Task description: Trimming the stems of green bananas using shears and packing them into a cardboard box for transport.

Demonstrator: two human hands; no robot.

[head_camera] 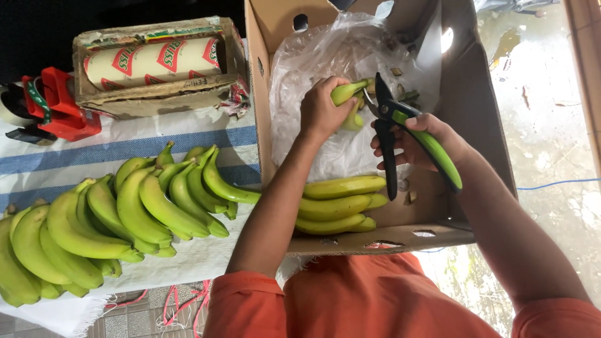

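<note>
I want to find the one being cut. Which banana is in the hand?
The small green banana gripped by the left hand inside the cardboard box, beside the shears. The other bananas lie untouched.

Banana bunches (113, 225) lie left of the box (476, 125) holding bananas (338, 205).

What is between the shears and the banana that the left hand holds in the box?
Nothing visible. The shears in the right hand have their open blades right at the stem end of the banana, which the left hand grips over the plastic liner.
</note>
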